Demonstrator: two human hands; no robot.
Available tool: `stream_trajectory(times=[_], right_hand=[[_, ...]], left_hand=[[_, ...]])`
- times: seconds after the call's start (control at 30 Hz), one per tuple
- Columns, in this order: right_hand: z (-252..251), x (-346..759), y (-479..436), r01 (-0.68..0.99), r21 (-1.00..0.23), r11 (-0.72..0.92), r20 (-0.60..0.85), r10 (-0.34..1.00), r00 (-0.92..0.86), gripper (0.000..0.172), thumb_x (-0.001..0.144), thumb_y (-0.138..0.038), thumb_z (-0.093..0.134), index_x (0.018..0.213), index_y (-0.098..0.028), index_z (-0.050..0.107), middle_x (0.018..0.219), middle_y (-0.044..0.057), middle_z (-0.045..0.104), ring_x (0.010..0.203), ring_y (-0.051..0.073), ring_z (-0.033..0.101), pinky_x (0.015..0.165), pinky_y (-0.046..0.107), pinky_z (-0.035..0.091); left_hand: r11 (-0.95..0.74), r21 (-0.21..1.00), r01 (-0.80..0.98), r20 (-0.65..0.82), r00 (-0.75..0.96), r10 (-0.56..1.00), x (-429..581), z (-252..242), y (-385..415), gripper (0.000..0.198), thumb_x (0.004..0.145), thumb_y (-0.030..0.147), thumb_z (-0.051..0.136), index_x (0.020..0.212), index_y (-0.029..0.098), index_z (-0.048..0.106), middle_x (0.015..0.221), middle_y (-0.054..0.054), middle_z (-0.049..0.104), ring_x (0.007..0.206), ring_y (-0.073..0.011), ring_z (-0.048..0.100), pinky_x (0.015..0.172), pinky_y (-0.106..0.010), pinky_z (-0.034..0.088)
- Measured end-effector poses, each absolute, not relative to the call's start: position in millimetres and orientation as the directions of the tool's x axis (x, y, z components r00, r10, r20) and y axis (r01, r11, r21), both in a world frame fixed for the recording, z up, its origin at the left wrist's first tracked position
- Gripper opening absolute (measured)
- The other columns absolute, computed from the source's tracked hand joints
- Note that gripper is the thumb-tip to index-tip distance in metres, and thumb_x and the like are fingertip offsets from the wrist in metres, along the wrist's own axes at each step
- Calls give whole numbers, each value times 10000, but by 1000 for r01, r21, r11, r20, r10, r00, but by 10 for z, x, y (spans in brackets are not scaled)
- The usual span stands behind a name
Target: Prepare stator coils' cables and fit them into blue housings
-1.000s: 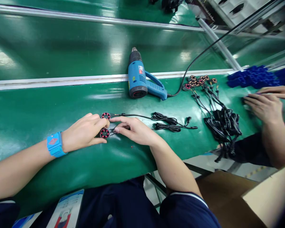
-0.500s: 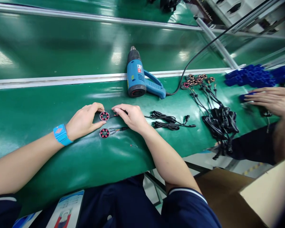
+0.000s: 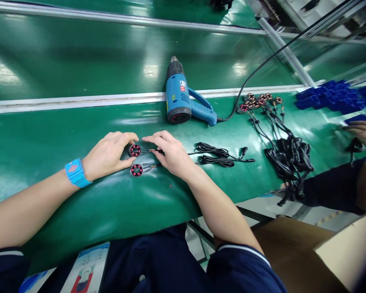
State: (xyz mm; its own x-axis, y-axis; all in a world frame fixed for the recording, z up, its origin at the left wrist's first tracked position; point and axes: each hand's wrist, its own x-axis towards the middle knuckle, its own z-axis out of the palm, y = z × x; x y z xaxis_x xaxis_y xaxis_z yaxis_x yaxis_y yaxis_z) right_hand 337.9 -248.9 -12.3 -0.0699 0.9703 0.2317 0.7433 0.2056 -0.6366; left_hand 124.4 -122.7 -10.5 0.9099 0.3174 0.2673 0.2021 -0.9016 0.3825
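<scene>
Two small round motor stators with red windings lie one above the other on the green bench, each with thin wires running into a black cable. My left hand (image 3: 111,154), with a blue wrist strap (image 3: 77,173), curves its thumb and fingers around the upper stator (image 3: 135,150). My right hand (image 3: 173,156) has its thumb and fingers at the upper cable where the thin wires join it, with the index finger stretched toward the left. The lower stator (image 3: 136,170) rests untouched just below. Coiled black cables (image 3: 216,160) emerge to the right of my right hand.
A blue heat gun (image 3: 178,97) lies behind my hands, its black cord running to the upper right. Farther right are several stators with bundled cables (image 3: 288,154) and a pile of blue parts (image 3: 329,97). A co-worker's hand (image 3: 364,132) holds a blue piece at the right edge.
My right hand's fingers have spread, the index finger now reaching out above the wires. My left hand stays around the upper stator. The co-worker's hand has moved right.
</scene>
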Motion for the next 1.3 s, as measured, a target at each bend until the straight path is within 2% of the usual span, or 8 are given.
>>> stream_trajectory(times=[0.13,0.27,0.37,0.5,0.83,1.0,1.17,1.3], right_hand=[[-144,3361,-2453,742,-632,224,242,966,-86,492,823,29,479,1238,-173,649,925,49,628,900,190,560,897,349,467],[-111,3347,-2437,663,-730,169,167,984,-67,374,824,-18,536,1123,-182,690,757,-12,519,769,151,486,792,284,404],[-75,3368,-2430,539,-837,92,72,996,-58,236,821,-148,635,1048,-170,700,723,-34,485,703,128,454,707,261,372],[-65,3415,-2407,315,-949,-24,-51,996,-78,252,935,-262,471,938,-157,700,838,1,652,733,129,530,727,270,408],[-169,3364,-2390,134,-988,-75,-78,997,-16,197,950,-343,552,895,-170,628,824,1,631,768,133,574,740,269,428],[-176,3365,-2406,305,-951,-58,-59,998,5,272,957,-330,579,1188,-189,605,761,-27,651,659,130,555,662,272,414],[-130,3398,-2435,530,-846,57,6,995,-97,287,974,-290,601,1256,-235,608,958,-15,745,898,164,656,945,350,423],[-72,3491,-2486,541,-837,78,104,994,18,300,984,-304,582,1276,-238,611,1075,16,723,986,176,657,950,348,456]], left_hand=[[-917,375,134,350,895,275,1233,-118,-1209,372,927,334,640,1228,174,490,1108,-79,685,996,-237,658,892,-369,502],[-920,383,77,393,888,238,1229,-140,-1194,373,929,355,651,1224,191,492,1091,-71,693,990,-234,662,882,-372,501],[-922,383,59,405,886,226,1239,-145,-1197,384,927,357,657,1232,198,487,1080,-66,695,983,-228,664,884,-373,503],[-920,388,49,404,889,217,1257,-147,-1207,387,924,314,655,1249,200,479,1081,-64,694,987,-224,661,894,-373,502],[-912,409,-31,420,894,158,1262,-167,-1196,443,909,284,687,1283,178,475,1093,-74,690,1010,-223,650,905,-357,499],[-899,434,53,275,943,189,1260,-147,-1159,423,926,337,672,1276,178,497,1105,-74,689,987,-230,649,889,-363,485],[-873,484,54,68,993,99,1225,-19,-1104,207,990,333,568,1143,193,567,1153,-67,669,1089,-230,618,922,-360,451],[-907,421,30,106,991,82,1169,157,-1150,247,1000,435,559,1080,212,630,1246,-86,611,1133,-250,568,938,-389,405]])
